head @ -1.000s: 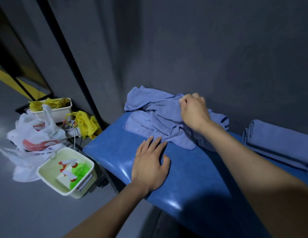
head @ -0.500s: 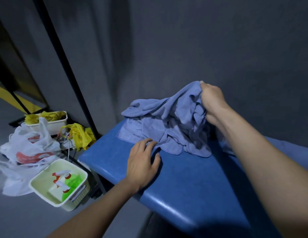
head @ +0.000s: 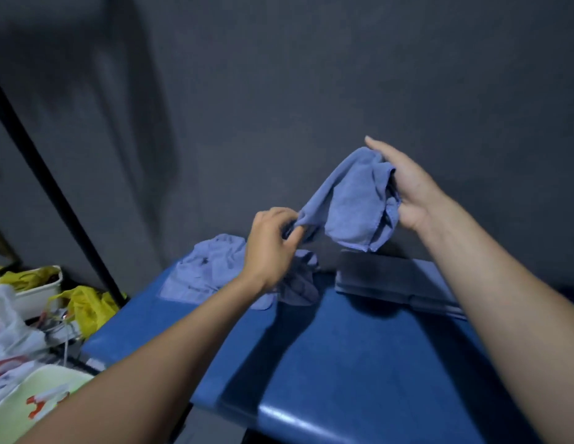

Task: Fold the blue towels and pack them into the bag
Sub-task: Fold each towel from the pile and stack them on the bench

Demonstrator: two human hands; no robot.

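Note:
A crumpled blue towel [head: 353, 200] hangs in the air above the blue padded bench [head: 343, 363]. My right hand [head: 404, 187] holds its upper bunch, fingers behind the cloth. My left hand [head: 272, 245] pinches a lower corner of the same towel. More blue towels [head: 212, 270] lie in a loose heap on the bench's far left corner, partly hidden by my left wrist. A folded blue towel stack [head: 391, 280] lies on the bench at the far right, in shadow. White plastic bags [head: 10, 344] lie on the floor at the left.
A grey wall stands close behind the bench. On the floor left of the bench are a pale green basket [head: 29, 402], a white tub [head: 29, 290] with yellow cloth and a yellow bag [head: 87, 306]. A black pole [head: 54, 193] runs diagonally at the left.
My right hand has lifted one towel up off the heap. My left hand left the bench and took hold of the towel's lower corner. The view has tilted up and right.

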